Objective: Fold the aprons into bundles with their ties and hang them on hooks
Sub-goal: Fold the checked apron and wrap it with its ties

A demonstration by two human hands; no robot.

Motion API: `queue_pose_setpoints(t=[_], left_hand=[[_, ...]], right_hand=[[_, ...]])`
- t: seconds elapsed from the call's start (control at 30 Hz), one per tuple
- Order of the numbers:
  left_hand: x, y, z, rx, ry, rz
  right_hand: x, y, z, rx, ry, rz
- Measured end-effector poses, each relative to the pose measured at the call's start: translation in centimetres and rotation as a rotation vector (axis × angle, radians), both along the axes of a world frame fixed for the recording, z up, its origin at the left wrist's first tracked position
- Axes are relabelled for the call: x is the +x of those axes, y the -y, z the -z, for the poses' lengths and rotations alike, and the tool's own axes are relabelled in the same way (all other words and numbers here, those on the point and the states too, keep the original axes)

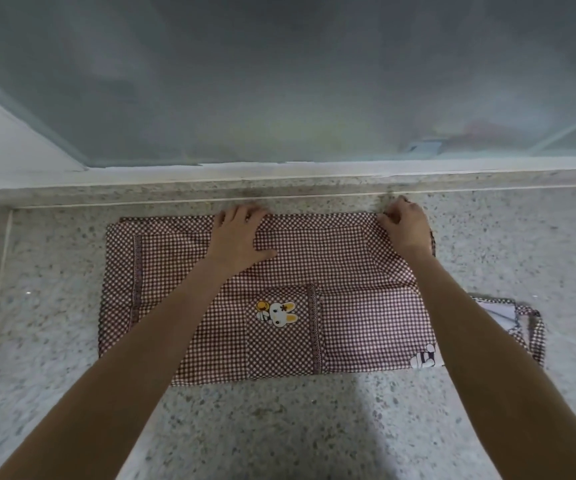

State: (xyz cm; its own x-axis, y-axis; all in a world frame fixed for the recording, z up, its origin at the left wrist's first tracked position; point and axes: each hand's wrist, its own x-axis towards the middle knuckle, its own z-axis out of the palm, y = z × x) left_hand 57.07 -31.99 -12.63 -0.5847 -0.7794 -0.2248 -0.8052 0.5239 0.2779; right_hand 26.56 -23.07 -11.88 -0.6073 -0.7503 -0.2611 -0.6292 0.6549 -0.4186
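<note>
On the speckled grey stone worktop (72,341), near its back edge, the brown-and-white checked cloth apron (348,271) lies long left to right; the left hand (241,237) presses flat mid-back, the right hand (406,228) pinches its back right corner.

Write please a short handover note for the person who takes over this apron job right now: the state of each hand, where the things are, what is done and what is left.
Left hand: open, pressing flat on the far edge of the checked apron.
Right hand: fingers curled, pinching the apron's far right corner.
The apron lies flat on the speckled counter, roughly rectangular, rabbit patch facing up. A strap trails off its right side.
Done: apron laid out, apparently partly folded.
Left: fold it into a bundle, wrap it with its ties, hang it. No hooks are in view.
</note>
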Motion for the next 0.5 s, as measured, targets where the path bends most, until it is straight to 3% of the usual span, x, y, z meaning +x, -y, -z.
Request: queue_pose_setpoints(t=[0.5], left_hand=[[-1.6,-1.7,-0.8,-0.059,0.028,-0.009]], right_hand=[[-0.3,-2.6,-0.5,-0.215,-0.165,0.015]])
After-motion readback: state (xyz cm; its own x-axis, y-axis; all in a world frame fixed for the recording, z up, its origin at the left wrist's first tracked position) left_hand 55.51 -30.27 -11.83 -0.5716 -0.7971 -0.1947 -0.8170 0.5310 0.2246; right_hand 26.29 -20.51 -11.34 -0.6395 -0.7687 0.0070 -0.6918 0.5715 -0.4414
